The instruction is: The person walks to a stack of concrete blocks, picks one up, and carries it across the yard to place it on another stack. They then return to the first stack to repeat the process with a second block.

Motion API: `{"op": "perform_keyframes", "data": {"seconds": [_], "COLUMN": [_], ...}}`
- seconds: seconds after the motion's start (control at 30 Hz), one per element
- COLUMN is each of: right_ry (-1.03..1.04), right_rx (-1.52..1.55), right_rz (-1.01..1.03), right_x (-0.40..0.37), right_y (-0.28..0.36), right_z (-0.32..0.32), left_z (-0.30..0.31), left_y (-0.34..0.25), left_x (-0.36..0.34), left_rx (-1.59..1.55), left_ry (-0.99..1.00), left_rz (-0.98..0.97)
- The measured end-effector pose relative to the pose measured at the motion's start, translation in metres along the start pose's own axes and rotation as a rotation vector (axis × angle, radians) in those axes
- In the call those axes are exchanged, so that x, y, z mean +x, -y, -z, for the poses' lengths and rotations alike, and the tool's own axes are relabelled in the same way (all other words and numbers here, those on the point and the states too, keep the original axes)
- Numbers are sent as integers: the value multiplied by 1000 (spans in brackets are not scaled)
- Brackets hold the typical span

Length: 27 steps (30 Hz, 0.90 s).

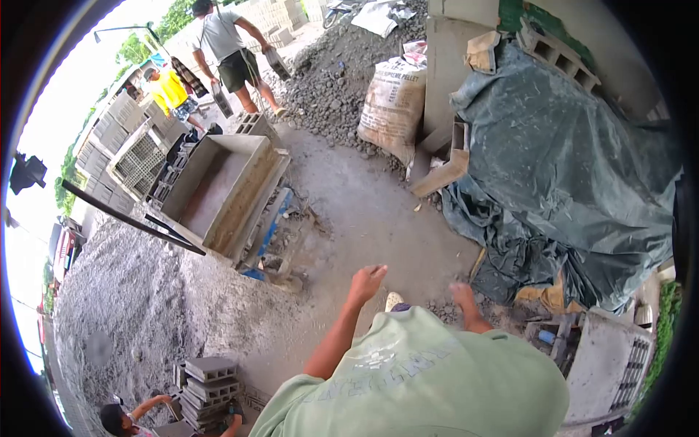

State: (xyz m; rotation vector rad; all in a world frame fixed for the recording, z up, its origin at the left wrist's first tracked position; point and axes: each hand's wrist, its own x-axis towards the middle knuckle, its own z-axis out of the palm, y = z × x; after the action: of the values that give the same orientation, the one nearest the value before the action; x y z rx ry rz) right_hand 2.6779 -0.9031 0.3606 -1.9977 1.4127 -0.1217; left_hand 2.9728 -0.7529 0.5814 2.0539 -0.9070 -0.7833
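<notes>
L hand (pixel 368 280) is out front w/ fingers loosely spread, holding nothing. R hand (pixel 461 294) hangs lower and is blurred, so can't tell if it's curled or slack; nothing shows in it. Between the two, a shoe toe (pixel 394 299) pokes out on the concrete floor (pixel 378 211). Nearest thing to either hand is the loose rubble (pixel 440 312), scattered just inside the R hand, low by the foot, not touched. Out past the R hand's outer side lies a big grey tarp (pixel 568 167) over a heap. Well beyond the L hand, on its outer side, sits a block mould (pixel 222 186) w/ a long dark bar (pixel 124 215) sticking out from it. Far ahead of both hands: a sack (pixel 393 102), a gravel heap (pixel 342 73) and a person carrying blocks (pixel 226 40). Behind the L hand, down low, is a stack of blocks (pixel 207 379). Looks like a walk across the yard w/ hands free. To do that well, I'd say: step on bare floor, not the rubble, keep clear of the tarp edge on the R hand's side, and give the bar and the block carriers room.
</notes>
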Motion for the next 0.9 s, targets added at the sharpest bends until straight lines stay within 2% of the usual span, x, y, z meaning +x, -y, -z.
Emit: {"op": "perform_keyframes", "data": {"seconds": [0.03, 0.07, 0.1, 0.13, 0.17, 0.2, 0.23, 0.27, 0.33, 0.37, 0.43, 0.47, 0.53, 0.6, 0.63, 0.67, 0.7, 0.73, 0.77, 0.8, 0.83, 0.87, 0.9], "right_ry": [-111, -153, -93, -183, -86, -85, -170, -253, -276, -306, -369, -395, -478, -103, -177, 15, 138, 253, 347, 74, -91, -293, -42], "right_rx": [132, 453, 524, 534, 688, 796, 682, 562, 504, 456, 353, 301, 65, 104, -413, -512, -473, -428, -285, -514, -829, -202, -310], "right_rz": [44, 155, 111, 253, 244, 529, 777, 1018, 1079, 1130, 1231, 1277, 1270, 616, 619, 484, 461, 333, 289, 438, 260, 213, 124], "right_x": [29, 65, 87, 112, 117, 136, 152, 171, 226, 255, 321, 354, 466, 542, 548, 554, 568, 574, 582, 555, 549, 498, 496], "right_y": [80, 140, 211, 266, 329, 367, 407, 434, 459, 469, 487, 493, 452, 405, 376, 358, 307, 251, 154, 133, 30, 139, 143], "right_z": [26, 39, 67, 79, 105, 112, 116, 122, 140, 147, 162, 167, 165, 163, 170, 173, 160, 145, 113, 113, 38, 91, 95], "left_z": [4, 11, 15, 16, 15, 17, 21, 24, 25, 24, 25, 35, 61, 61, 82, 96, 108, 119, 132, 150, 169, 189, 210], "left_y": [-4, -8, -12, -18, -28, -37, -46, -55, -78, -90, -122, -139, -172, -184, -209, -222, -234, -239, -232, -217, -197, -178, -160], "left_x": [21, 51, 87, 121, 153, 188, 222, 252, 312, 340, 398, 422, 468, 529, 542, 563, 587, 610, 639, 671, 701, 730, 757], "left_rx": [-56, -59, -303, -555, -580, -949, -1311, -1324, -1715, -1721, -1639, -1647, -1321, -1196, -1225, -1247, -1156, -1058, -1032, -1034, -933, -835, -871], "left_ry": [47, 53, 76, 96, 91, 156, 224, 221, 823, 822, 287, 287, 608, 762, 897, 875, 759, 643, 525, 494, 356, 217, 64], "left_rz": [72, 75, 131, 187, 186, 262, 335, 331, -324, -324, -197, -191, 70, -64, -191, -184, -222, -260, -298, -311, -302, -281, -200]}}
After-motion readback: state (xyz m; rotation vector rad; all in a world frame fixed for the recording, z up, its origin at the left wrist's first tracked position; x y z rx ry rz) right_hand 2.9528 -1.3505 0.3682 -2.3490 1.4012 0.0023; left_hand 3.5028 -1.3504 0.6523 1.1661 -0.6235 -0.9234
